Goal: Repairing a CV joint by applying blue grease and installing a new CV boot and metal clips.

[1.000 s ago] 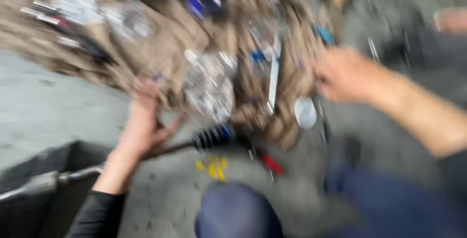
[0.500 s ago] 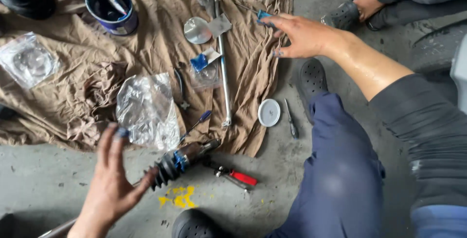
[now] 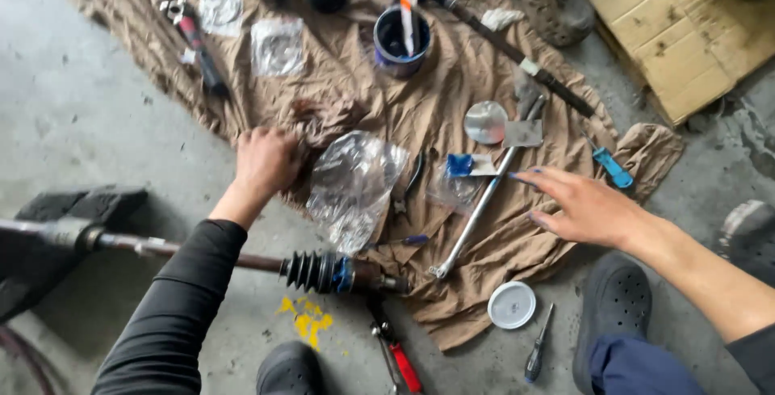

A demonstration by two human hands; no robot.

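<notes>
Left hand: left hand closed in a fist on the rumpled brown cloth, knuckles up, just left of the clear plastic bag; whether it grips a fold of cloth, cannot tell.
Right hand: right hand open, fingers spread and stretched leftward, palm down, hovering over the cloth's right part, holding nothing.
Where the wrench lies: long chrome wrench on the cloth between the two hands, much nearer the right; its shaft passes just left of the right fingertips, apart from them.
Wrench, looks: thin bright metal bar, small ring end at the lower tip.
Wrench, axis: slanted, lower end toward bottom-left near the cloth's edge, upper end toward top-right by a round metal lid.
Axle shaft: dark axle shaft with ribbed black rubber boot on the concrete floor, running roughly left-right below the left forearm.
Nearby: blue-handled screwdriver beyond the right hand; white plastic lid on the floor.
</notes>
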